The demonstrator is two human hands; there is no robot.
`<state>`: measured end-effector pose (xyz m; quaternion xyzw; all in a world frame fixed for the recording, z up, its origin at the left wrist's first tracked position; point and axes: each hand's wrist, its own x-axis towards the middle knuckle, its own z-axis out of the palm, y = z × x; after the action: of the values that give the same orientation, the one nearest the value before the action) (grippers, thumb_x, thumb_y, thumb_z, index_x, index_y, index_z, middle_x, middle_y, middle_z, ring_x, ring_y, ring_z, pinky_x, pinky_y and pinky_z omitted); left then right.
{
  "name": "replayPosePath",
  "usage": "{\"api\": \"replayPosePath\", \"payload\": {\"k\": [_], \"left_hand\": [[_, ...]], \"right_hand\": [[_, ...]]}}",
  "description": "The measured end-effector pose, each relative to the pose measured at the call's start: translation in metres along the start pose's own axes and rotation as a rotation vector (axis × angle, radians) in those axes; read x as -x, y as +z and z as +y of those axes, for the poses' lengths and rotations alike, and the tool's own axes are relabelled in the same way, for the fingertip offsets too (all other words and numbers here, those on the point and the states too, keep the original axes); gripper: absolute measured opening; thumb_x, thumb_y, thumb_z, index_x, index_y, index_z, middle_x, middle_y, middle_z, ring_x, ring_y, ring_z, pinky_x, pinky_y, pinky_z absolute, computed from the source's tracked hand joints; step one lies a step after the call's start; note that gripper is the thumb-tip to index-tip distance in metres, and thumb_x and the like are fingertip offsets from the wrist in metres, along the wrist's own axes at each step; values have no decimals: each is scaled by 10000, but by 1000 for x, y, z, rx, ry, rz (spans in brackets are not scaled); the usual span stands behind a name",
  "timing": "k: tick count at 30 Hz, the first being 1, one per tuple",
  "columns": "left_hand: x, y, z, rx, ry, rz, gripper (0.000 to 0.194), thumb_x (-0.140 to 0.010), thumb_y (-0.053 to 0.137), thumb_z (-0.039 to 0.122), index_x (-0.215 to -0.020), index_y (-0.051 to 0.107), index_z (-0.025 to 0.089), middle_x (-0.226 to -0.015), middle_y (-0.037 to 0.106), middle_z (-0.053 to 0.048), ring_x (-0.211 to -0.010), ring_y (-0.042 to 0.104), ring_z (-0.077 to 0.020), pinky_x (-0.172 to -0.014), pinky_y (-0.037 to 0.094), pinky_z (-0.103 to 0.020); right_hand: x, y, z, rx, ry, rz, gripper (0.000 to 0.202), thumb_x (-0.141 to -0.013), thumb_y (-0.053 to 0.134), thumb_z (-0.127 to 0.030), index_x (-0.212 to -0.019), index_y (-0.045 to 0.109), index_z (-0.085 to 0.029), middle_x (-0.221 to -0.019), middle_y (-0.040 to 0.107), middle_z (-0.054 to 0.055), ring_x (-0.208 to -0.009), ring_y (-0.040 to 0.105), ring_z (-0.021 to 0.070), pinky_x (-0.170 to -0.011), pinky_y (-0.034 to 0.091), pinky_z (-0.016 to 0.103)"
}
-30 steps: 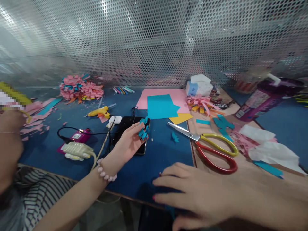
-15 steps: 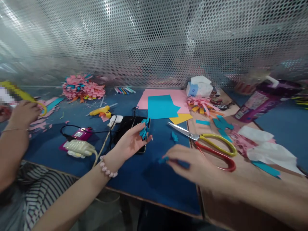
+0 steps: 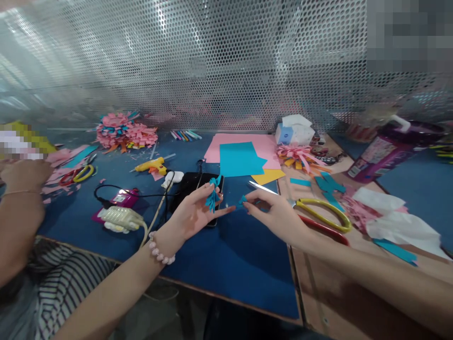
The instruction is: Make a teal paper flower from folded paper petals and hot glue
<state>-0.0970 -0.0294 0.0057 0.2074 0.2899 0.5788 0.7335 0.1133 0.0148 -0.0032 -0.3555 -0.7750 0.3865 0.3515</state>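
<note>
Between the thumb and fingers of my left hand is a fringed blue paper strip, its cut ends fanning out. That hand, with a beaded bracelet at the wrist, is raised over a black phone-like slab. My right hand pinches a small blue paper piece at its fingertips, just right of the left hand's outstretched finger. Large scissors with one yellow and one red handle lie behind and under the right hand, partly hidden by it.
Blue sheet on pink paper lies ahead. A yellow glue gun, a power strip with cords and a pink fringed bundle are leftward. A tissue box and purple tumbler stand rightward. A co-worker's hand is far left.
My right hand has moved up and closer to my left hand with the small blue piece, now covering part of the large scissors. At far left, the co-worker's scissors now lie on the table.
</note>
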Motion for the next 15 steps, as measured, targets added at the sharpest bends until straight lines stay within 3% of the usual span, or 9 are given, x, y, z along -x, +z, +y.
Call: {"api": "replayPosePath", "payload": {"k": [4,10,15], "left_hand": [[2,5,-2,-95,13,10,56,-800,685,186,-778,654,144,-806,635,-2,-792,626,-127,-1004,455,-548],[5,11,-1,-124,-5,-11,75,-786,694,187,-769,637,140,-798,609,-19,-772,609,-131,-933,519,-494],[7,14,1,-137,15,11,87,-785,691,179,-758,617,142,-798,583,-17,-787,600,-136,-899,544,-459]], "right_hand": [[2,3,3,-21,-80,-3,120,-876,563,-237,-905,668,-188,-979,676,55,-856,641,156,-712,536,293],[9,9,4,158,-256,80,139,-876,570,-170,-879,707,-195,-1033,637,85,-911,643,171,-728,565,300],[13,9,5,269,-440,46,173,-904,524,-113,-950,687,-151,-984,665,94,-897,656,158,-788,575,301]]}}
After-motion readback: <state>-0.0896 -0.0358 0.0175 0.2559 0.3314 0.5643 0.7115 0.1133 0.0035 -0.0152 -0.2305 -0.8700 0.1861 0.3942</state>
